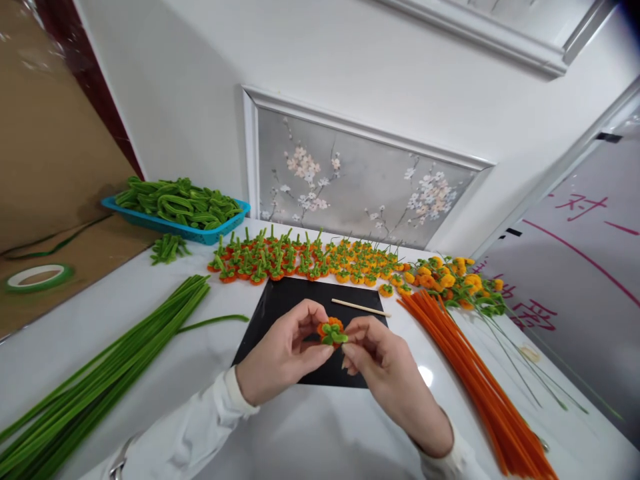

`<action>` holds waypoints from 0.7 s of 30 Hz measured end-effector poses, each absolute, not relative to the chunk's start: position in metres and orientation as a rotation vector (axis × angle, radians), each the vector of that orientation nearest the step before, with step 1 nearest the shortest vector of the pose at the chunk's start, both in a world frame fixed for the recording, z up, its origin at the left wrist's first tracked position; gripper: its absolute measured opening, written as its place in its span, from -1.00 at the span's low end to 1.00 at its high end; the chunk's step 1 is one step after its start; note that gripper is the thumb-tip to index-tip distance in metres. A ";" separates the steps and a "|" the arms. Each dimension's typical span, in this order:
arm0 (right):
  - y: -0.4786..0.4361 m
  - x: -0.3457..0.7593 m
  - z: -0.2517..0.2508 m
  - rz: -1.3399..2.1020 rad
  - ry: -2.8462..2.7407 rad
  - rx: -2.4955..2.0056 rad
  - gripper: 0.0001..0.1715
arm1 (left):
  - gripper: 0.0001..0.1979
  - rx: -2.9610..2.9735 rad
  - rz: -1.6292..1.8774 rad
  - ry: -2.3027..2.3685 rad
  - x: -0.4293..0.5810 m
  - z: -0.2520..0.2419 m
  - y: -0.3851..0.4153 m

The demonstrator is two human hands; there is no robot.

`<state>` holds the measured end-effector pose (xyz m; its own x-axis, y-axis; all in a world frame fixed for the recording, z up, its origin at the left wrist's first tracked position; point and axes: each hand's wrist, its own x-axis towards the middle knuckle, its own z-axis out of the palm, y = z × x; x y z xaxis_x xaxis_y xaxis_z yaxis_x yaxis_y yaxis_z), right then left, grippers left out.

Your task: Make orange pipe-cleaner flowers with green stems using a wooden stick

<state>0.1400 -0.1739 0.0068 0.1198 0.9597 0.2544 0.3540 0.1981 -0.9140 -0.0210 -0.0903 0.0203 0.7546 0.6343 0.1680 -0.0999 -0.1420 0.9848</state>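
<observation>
A small orange pipe-cleaner pumpkin with a green top [332, 331] is held up between my two hands, over a black mat [310, 300]. My left hand [283, 350] pinches its orange body from the left with thumb and fingers. From the right, the fingers and thumb of my right hand [383, 363] close on the green stem end that sticks out sideways. A thin wooden stick [360, 307] lies on the mat behind my hands. Fingers cover part of the pumpkin's underside.
Behind the mat stand rows of orange pumpkins [275, 260] and yellow ones [357, 260]. Green pipe cleaners [125, 360] lie left, orange ones [475, 380] right. A blue basket [213, 235] holds green pieces. Yellow flowers [450, 273] and a green tape roll [40, 277] flank these.
</observation>
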 end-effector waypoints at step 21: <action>-0.176 0.134 0.003 0.440 -1.523 -1.537 -0.90 | -0.82 2.103 0.701 0.526 -0.019 0.013 -0.091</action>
<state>0.1339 -0.1757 0.0035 0.1777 0.9261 0.3328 0.6058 0.1636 -0.7786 -0.0189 -0.0914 0.0125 0.7556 0.5858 0.2931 0.1179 -0.5617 0.8189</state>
